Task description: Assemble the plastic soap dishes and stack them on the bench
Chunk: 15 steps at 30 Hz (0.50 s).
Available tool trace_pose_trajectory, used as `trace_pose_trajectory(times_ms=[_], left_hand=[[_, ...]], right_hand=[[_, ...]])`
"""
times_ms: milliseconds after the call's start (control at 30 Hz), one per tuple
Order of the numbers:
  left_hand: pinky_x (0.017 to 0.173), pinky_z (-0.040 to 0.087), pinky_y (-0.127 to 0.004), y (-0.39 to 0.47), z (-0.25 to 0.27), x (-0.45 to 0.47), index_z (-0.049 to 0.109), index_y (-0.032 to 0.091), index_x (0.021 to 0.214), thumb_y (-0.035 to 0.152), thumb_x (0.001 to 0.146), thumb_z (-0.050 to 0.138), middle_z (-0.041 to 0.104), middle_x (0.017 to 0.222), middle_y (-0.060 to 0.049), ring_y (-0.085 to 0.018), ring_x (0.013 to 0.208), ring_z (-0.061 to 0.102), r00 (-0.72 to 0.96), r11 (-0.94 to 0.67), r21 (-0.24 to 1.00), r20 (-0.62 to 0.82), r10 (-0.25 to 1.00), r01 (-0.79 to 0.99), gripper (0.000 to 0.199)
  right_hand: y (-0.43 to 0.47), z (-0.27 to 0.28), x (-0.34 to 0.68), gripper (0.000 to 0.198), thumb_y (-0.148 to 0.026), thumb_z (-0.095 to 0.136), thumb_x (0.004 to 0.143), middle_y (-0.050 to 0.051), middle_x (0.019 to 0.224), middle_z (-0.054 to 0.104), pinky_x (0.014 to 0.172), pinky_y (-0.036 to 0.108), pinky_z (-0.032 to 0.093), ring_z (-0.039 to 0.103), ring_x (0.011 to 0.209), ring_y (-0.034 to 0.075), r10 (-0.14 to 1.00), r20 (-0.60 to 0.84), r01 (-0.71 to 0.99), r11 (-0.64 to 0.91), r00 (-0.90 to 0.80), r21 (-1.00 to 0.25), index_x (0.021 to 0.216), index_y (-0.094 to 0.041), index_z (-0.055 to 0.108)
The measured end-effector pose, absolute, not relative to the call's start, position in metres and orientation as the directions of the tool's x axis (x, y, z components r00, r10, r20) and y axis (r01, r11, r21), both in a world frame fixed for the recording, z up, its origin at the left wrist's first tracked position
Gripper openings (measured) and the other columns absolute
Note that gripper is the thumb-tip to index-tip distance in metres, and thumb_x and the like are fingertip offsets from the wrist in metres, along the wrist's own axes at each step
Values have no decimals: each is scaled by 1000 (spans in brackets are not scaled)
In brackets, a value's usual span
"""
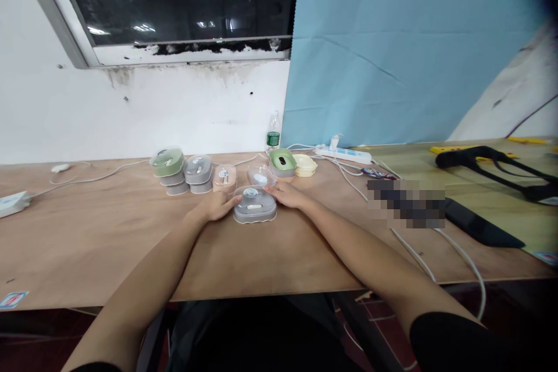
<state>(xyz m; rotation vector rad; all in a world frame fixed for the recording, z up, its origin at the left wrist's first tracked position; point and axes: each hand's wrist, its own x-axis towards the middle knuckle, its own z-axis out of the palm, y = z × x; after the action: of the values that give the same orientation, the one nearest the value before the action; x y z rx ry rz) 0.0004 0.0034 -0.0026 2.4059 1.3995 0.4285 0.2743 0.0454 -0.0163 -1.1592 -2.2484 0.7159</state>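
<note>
A grey rounded box with a clear domed lid (255, 211) rests on the table in front of me, a round label and a pale strip on its top. My left hand (213, 204) grips its left side, thumb along the lid's edge. At the box's far right corner is my right hand (285, 193), also closed on it; some of its fingertips are hidden behind the lid. Just behind stands a loose clear lid (260, 174). A pink lidded box (224, 179) sits beyond my left hand.
Stacked grey boxes (199, 173) and a green-topped stack (168, 164) stand back left. Behind right are a green tray (280, 161), a cream tray (305, 165), a bottle (273, 133) and a power strip (342, 154). Cables and a black strap (492, 168) lie at right.
</note>
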Motion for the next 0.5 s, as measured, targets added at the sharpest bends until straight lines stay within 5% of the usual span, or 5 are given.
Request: trace_pose_trajectory(times_ms=[233, 500], left_hand=[[60, 40, -28, 2, -1, 3, 54, 18, 51, 71, 86, 25, 59, 54, -4, -17, 58, 56, 437, -368, 537, -2, 899, 759, 69], [58, 39, -27, 7, -4, -2, 55, 17, 50, 72, 83, 31, 58, 51, -4, -15, 51, 53, 460, -370, 536, -38, 887, 759, 69]], right_hand=[[46, -15, 276, 56, -63, 36, 88, 3, 70, 63, 70, 28, 43, 57, 73, 19, 811, 180, 578, 533, -556, -618, 79, -16, 65], [44, -13, 278, 55, -62, 40, 87, 2, 66, 61, 67, 27, 42, 55, 68, 17, 795, 142, 564, 531, -589, -632, 73, -16, 65]])
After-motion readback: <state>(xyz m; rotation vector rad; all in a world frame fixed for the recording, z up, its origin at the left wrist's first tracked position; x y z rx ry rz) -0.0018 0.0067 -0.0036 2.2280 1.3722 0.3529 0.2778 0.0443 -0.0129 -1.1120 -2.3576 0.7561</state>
